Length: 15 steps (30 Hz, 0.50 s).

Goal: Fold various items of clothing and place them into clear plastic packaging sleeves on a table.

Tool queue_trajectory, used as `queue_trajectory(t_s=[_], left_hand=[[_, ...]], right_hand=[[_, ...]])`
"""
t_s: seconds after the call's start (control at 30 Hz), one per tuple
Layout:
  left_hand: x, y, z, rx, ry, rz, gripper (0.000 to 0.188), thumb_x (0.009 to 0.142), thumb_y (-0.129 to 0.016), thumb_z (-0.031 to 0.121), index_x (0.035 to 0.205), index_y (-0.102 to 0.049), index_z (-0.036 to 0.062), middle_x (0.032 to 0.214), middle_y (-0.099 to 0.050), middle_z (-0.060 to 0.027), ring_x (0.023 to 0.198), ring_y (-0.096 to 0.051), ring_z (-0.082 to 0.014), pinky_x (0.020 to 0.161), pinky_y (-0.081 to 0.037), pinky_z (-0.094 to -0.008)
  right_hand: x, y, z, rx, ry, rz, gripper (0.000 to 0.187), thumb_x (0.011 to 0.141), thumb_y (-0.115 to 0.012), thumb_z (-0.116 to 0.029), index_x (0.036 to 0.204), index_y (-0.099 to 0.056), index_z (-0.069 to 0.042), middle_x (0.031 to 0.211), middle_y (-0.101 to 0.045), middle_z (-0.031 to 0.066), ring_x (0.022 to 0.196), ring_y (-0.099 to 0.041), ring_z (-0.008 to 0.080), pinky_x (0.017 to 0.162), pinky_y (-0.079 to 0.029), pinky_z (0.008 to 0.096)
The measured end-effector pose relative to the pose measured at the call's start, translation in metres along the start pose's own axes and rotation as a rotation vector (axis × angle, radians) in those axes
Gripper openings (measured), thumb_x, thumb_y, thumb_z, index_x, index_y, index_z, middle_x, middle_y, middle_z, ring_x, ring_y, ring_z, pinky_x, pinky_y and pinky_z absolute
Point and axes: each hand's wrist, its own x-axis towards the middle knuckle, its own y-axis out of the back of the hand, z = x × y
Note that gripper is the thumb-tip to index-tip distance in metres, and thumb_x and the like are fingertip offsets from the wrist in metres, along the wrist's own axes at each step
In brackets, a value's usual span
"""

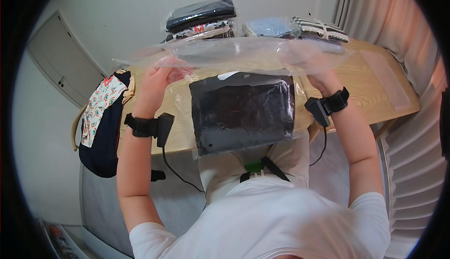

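Both hands, left hand [165, 74] and right hand [318, 71], have fingers closed on one clear plastic film [225, 52], stretched across between them above the table; can't tell if it joins the bag below. One folded dark garment [243, 113] in a clear bag lies right under it, at the near table edge, between the forearms. Two black wrist straps, one per arm, each with a cabled box. Far side: one left stack of bagged clothes [200, 22], dark on top, lower count unclear; one light blue packet [268, 27] mid; one striped packet [323, 28] right. Left: three loose garments [101, 106] visible, patterned white over navy, plus beige. Surface: pale wood-grain table [356, 104]. Room: grey floor, pale walls, one door [63, 60] left, pleated curtain [408, 118] right.
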Motion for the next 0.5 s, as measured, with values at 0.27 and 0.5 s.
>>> queue_trajectory(t_s=[0.27,0.5], left_hand=[[-0.015,0.006,-0.04,0.971,-0.472,0.074,0.035,0.097,-0.039,0.022,0.098,-0.065,-0.0017,0.098,-0.067,-0.0092,0.097,-0.06,-0.0195,0.089,-0.045,-0.0314],[-0.102,-0.048,-0.099,-0.077,0.263,-0.115,0.041,0.099,-0.036,0.026,0.096,-0.064,-0.003,0.098,-0.068,-0.0138,0.094,-0.062,-0.0207,0.089,-0.044,-0.0322]], right_hand=[[-0.008,0.026,0.031,-1.175,0.84,-0.012,0.021,0.089,-0.054,-0.021,0.096,-0.068,-0.008,0.089,-0.066,0.0064,0.082,-0.059,0.013,0.078,-0.045,0.027],[-0.098,0.036,0.105,-0.454,-0.136,-0.051,0.031,0.094,-0.048,-0.018,0.085,-0.07,0.002,0.088,-0.07,0.008,0.086,-0.064,0.0149,0.081,-0.048,0.0259]])
